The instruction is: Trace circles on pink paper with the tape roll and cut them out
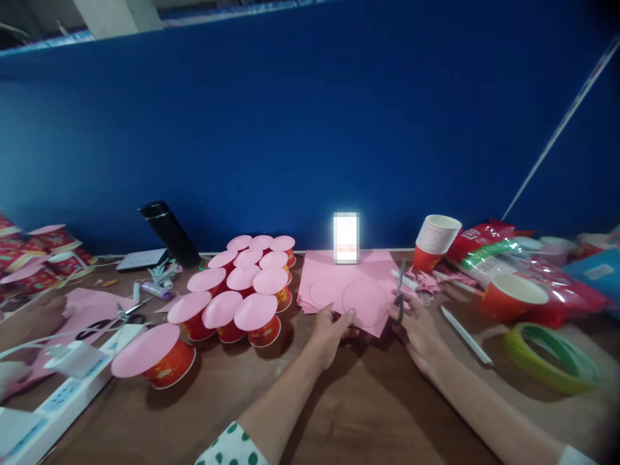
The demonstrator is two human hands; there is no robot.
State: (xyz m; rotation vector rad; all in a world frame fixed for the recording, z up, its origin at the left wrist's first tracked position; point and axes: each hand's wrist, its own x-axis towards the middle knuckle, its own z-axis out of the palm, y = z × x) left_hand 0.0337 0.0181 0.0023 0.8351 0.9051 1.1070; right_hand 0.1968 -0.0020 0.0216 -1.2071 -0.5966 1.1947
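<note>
My left hand pinches the near edge of a pink paper sheet that has circles drawn on it. The sheet lies on top of a stack of pink paper on the wooden table. My right hand is closed on a pair of scissors, whose blades point up and away at the sheet's right edge. Left of the stack stand several red paper cups capped with pink paper discs, and one capped cup sits apart, nearer to me.
A stack of red paper cups, an open red cup, plastic bags, a white pen and a green tape ring are on the right. A power strip, second scissors and a black bottle are left. A bright phone screen leans on the blue wall.
</note>
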